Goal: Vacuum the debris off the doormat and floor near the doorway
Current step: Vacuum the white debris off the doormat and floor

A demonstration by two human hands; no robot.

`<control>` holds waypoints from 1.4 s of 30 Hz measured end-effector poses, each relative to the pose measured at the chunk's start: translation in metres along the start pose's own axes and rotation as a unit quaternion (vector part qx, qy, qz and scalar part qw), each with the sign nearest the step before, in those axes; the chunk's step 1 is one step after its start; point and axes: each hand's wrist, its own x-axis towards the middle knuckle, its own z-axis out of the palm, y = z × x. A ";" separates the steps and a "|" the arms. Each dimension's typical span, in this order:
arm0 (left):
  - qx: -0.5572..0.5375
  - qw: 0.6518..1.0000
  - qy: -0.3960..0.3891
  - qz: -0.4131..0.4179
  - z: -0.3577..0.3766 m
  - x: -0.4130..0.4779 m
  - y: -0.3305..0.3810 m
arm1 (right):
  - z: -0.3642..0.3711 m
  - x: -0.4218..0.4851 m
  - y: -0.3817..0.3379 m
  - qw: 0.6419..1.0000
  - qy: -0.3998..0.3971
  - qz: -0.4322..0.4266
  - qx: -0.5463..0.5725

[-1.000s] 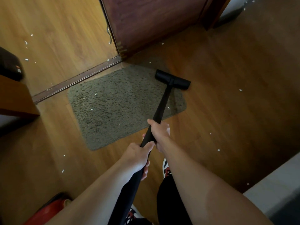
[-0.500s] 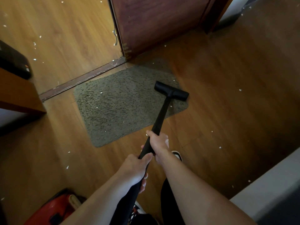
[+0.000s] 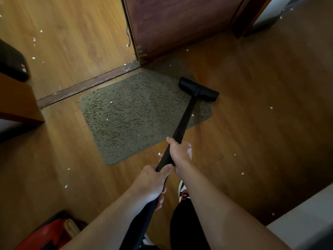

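Note:
A grey-green shaggy doormat (image 3: 137, 114) lies on the wooden floor just inside the door threshold (image 3: 86, 86). Small white scraps (image 3: 111, 102) dot the mat and the floor (image 3: 252, 134) around it. A black vacuum wand (image 3: 185, 118) runs from my hands to its flat black nozzle (image 3: 198, 89), which sits at the mat's far right corner. My right hand (image 3: 180, 152) grips the wand higher up. Just below it, my left hand (image 3: 153, 183) grips the wand too.
A dark red-brown open door (image 3: 180, 24) stands behind the mat. Wooden furniture (image 3: 16, 105) juts in at the left, with a dark object (image 3: 12, 62) beyond it. A red vacuum body (image 3: 46, 235) sits bottom left. A pale ledge (image 3: 306, 222) is bottom right. My shoe (image 3: 182, 192) is under my arms.
The nozzle was drawn back toward me along the mat's right side, then pushed out again to the mat's far right corner. Both hands kept their grip on the wand.

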 end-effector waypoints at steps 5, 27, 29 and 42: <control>-0.009 1.000 0.002 -0.003 0.002 0.016 0.027 | -0.001 0.017 -0.029 1.000 -0.001 -0.009 -0.024; 0.148 0.989 -0.016 -0.008 -0.060 -0.018 -0.082 | 0.048 -0.063 0.078 0.995 -0.001 0.069 0.066; 0.195 0.981 -0.008 0.019 -0.071 -0.020 -0.093 | 0.058 -0.071 0.086 0.995 0.006 0.071 0.074; 0.243 0.969 0.016 0.037 -0.095 0.005 -0.071 | 0.084 -0.050 0.066 0.993 0.026 0.051 0.104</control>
